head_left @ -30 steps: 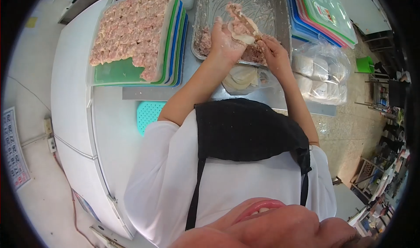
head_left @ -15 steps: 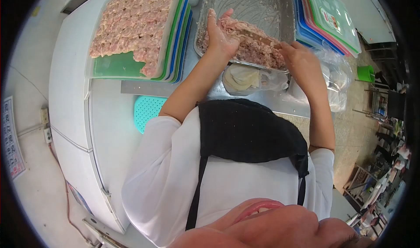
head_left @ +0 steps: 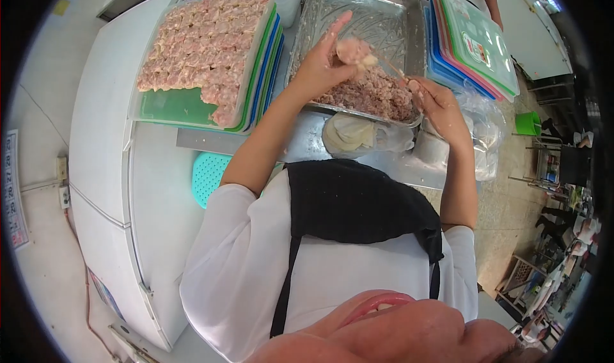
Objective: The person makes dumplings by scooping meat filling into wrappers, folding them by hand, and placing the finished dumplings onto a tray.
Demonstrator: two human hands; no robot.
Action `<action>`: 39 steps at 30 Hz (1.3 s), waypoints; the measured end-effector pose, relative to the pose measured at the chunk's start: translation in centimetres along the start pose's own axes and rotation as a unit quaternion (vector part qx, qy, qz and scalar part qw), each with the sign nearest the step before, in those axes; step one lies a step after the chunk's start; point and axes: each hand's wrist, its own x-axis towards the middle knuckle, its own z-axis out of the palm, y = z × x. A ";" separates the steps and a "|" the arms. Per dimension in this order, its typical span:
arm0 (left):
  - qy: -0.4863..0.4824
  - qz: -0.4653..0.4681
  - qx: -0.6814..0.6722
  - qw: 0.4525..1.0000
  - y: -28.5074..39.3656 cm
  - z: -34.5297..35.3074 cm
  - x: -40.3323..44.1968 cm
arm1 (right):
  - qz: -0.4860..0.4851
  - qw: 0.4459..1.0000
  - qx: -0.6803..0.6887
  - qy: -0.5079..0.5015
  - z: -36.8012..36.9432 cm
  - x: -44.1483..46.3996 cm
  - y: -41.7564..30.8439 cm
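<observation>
My left hand (head_left: 323, 65) is over the metal tray, curled around a dumpling (head_left: 353, 51) of pale pink minced meat, its thumb and a finger sticking up. Pinched in my right hand (head_left: 438, 104) is a thin wooden spatula (head_left: 391, 67), its tip pointing toward the dumpling. Below both hands, a mound of minced meat (head_left: 377, 94) fills the near side of the metal tray (head_left: 396, 14). Close to the tray's near edge lies a stack of round pale wrappers (head_left: 348, 133) in plastic. At left, rows of meat dumplings (head_left: 204, 40) cover a green-based plastic tray (head_left: 176, 107).
Stacked coloured lids (head_left: 476, 49) stand right of the metal tray, with plastic-bagged items (head_left: 486, 129) below. A white refrigerator (head_left: 102, 133) is on the left. A turquoise perforated basket (head_left: 210, 177) sits by my left elbow. Another person's arm (head_left: 491, 1) shows at upper right.
My left hand has risen from the minced meat and now holds a dumpling. The spatula has lifted off the mound with my right hand. Another person's arm has come into view at the top.
</observation>
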 end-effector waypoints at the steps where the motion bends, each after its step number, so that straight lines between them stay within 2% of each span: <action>1: -0.006 0.031 0.059 0.998 0.3 0.1 0.0 | -0.004 1.000 -0.001 -0.019 -0.4 -0.4 -0.3; 3: -0.018 0.093 0.176 0.980 1.1 0.2 0.0 | -0.004 0.999 -0.028 -0.039 -0.9 -1.3 -1.7; 4: -0.064 0.071 0.157 0.983 1.1 0.0 0.0 | -0.003 0.998 -0.041 -0.050 -0.9 -1.6 -2.1; 6: -0.155 0.029 0.117 0.981 0.9 -0.7 0.3 | -0.079 0.996 -0.037 -0.021 0.9 -1.6 -1.0; 7: -0.167 0.042 0.131 0.976 0.9 -1.0 0.2 | -0.117 0.993 -0.036 -0.007 1.8 -1.6 -0.1; 9: -0.189 0.070 0.161 0.966 0.8 -1.5 0.1 | -0.133 0.989 -0.047 -0.035 2.3 -0.9 2.3; 10: -0.184 0.065 0.203 0.960 -0.1 -1.6 0.2 | -0.141 0.987 -0.053 -0.048 2.1 -0.5 3.0; 12: -0.175 0.053 0.286 0.941 -2.2 -1.7 0.2 | -0.083 0.987 -0.134 -0.040 1.3 0.0 3.1; 13: -0.146 -0.005 0.222 0.964 -2.9 -1.5 0.0 | -0.055 0.982 -0.175 -0.036 1.0 0.2 2.7; 15: -0.078 -0.117 0.090 0.986 -3.9 -1.4 0.0 | -0.087 0.950 -0.293 0.067 2.2 -1.1 0.5; 16: -0.080 -0.099 0.123 0.984 -5.4 -1.8 0.0 | -0.102 0.925 -0.347 0.117 2.7 -1.5 -0.4; 18: -0.087 -0.065 0.189 0.976 -8.2 -2.8 0.4 | -0.154 0.930 -0.305 0.136 5.1 -0.8 2.6; 19: -0.108 -0.094 0.207 0.968 -7.0 -2.7 0.5 | -0.178 0.931 -0.283 0.145 6.2 -0.4 4.1; 21: -0.154 -0.153 0.241 0.946 -3.1 -1.7 0.3 | -0.056 0.917 -0.389 0.075 5.3 0.0 6.5; 22: -0.128 -0.123 0.250 0.952 -3.3 -1.6 -0.1 | 0.002 0.897 -0.440 0.040 4.1 0.2 6.9; 23: -0.105 -0.091 0.261 0.955 -3.9 -1.8 -0.6 | 0.041 0.918 -0.394 0.003 2.7 -0.2 7.3; 26: -0.105 -0.050 0.233 0.966 -3.2 -1.9 -1.1 | 0.038 0.963 -0.261 0.055 0.2 -2.0 6.9; 28: -0.126 -0.057 0.167 0.976 0.4 -1.1 -0.8 | -0.007 0.994 -0.098 0.050 -0.4 -3.1 3.9; 29: -0.128 0.005 0.206 0.970 1.1 -0.8 -0.5 | -0.031 0.998 -0.014 0.045 -0.1 -3.3 2.7; 32: -0.207 -0.020 0.257 0.944 0.9 -0.6 0.6 | -0.100 0.992 -0.080 0.011 2.2 -2.9 1.4; 33: -0.201 -0.028 0.264 0.943 1.1 -0.4 0.7 | -0.162 0.983 -0.082 0.034 2.4 -2.4 2.3; 36: -0.139 -0.035 0.279 0.949 1.6 -0.1 0.8 | -0.106 0.925 -0.345 0.122 0.0 -3.3 -2.9; 38: -0.066 -0.023 0.276 0.958 1.0 -0.2 -0.1 | -0.173 0.907 -0.353 0.148 1.3 -3.5 -3.1; 39: -0.082 -0.019 0.272 0.959 1.1 -0.2 0.0 | -0.202 0.898 -0.356 0.162 1.8 -3.6 -3.1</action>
